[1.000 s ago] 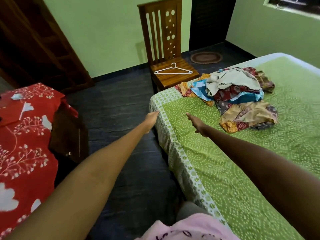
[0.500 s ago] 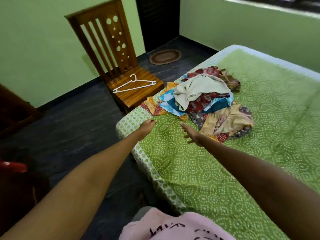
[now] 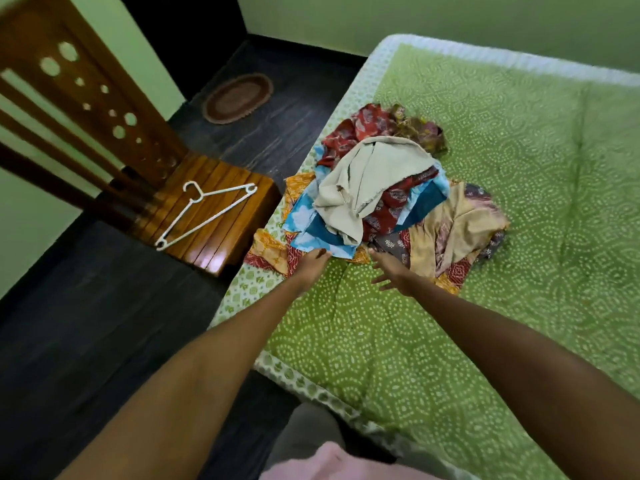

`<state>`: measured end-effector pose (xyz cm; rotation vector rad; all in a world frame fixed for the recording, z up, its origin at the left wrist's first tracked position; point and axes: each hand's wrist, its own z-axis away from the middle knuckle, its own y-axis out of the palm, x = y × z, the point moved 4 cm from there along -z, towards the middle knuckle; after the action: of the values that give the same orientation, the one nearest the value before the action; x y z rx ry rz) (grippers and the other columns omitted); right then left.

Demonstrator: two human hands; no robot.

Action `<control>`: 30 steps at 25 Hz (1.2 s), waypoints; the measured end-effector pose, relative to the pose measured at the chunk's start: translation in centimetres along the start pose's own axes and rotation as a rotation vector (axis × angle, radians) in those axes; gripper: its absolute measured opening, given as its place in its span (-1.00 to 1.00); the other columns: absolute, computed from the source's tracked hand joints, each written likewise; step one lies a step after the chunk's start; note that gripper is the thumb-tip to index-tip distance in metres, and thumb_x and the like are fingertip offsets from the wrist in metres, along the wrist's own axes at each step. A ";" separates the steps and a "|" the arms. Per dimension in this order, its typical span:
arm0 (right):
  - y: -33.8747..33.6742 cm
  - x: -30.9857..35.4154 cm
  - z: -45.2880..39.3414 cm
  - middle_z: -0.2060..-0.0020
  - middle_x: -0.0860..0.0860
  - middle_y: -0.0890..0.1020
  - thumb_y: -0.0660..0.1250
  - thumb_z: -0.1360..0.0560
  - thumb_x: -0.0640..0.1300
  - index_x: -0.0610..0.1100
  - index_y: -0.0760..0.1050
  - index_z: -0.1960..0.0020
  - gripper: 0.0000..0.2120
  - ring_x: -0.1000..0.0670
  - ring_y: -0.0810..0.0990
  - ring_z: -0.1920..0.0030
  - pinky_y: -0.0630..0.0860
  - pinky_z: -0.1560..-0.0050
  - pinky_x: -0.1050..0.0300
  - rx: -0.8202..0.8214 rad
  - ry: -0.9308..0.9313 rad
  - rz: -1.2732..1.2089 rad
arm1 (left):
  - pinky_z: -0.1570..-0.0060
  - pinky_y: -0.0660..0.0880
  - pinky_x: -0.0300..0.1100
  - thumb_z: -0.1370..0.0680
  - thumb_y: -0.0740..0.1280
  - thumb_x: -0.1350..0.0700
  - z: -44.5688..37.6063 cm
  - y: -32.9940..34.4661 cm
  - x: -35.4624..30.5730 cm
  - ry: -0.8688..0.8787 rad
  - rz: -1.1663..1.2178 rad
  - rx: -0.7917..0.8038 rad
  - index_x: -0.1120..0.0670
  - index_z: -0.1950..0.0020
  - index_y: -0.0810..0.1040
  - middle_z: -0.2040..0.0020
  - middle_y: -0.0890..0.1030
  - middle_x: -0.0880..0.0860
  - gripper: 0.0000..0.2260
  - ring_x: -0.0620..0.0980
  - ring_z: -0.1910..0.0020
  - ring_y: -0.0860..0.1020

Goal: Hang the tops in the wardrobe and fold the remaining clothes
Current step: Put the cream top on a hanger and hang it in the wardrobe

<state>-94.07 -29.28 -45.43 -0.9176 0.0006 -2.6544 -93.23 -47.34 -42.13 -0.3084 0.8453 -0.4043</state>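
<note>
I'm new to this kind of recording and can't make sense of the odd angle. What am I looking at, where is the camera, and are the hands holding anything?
There is no machine here: a person wears a wide-angle camera on the head, looking forward and down, so both bare arms stretch into the picture from below. The left hand touches the near edge of the pile of clothes, on a blue piece; whether it grips it I cannot tell. The right hand is open with spread fingers, just short of the pile, holding nothing. The pile lies on a bed with a green patterned bedcover. Beside the bed stands a wooden chair with a white hanger lying on its seat. A small oval mat lies on the dark floor.
</note>
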 end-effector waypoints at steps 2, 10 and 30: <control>1.9 1.5 -3.9 -0.41 -0.10 0.33 0.10 -0.60 0.13 -0.12 0.22 -0.46 -0.49 -0.15 0.50 -0.02 0.43 0.07 0.04 -0.048 0.032 -0.048 | 0.00 0.37 -0.22 -0.64 0.16 0.11 -4.4 -1.1 0.8 -0.029 0.012 0.048 0.21 -0.40 0.36 -0.36 0.42 0.15 -0.64 0.04 -0.24 0.43; 3.9 2.5 -18.1 -0.30 -0.17 0.39 0.47 -0.37 -0.02 -0.12 0.54 -0.13 -0.62 -0.16 0.51 -0.13 0.50 0.08 0.04 -0.270 0.084 -0.060 | -0.18 0.35 -0.18 -0.63 0.18 0.13 -16.2 -1.1 4.4 -0.127 0.080 0.078 0.23 -0.37 0.41 -0.35 0.45 0.16 -0.66 0.09 -0.30 0.42; 5.8 7.9 -1.7 0.13 -0.01 0.65 0.28 -0.52 -0.28 -0.26 0.55 -0.03 -0.88 0.05 0.60 0.15 0.53 0.07 0.26 -0.165 -0.268 -0.598 | 0.36 0.57 -0.29 -0.63 0.15 0.09 -9.8 -0.5 -1.7 -0.286 0.774 0.235 0.12 -0.04 0.51 0.08 0.67 0.07 -0.82 -0.14 0.34 0.62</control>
<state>-99.15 -37.36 -42.68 -1.5246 -0.1408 -3.0675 -101.98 -48.01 -46.94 0.1851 0.5703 0.2619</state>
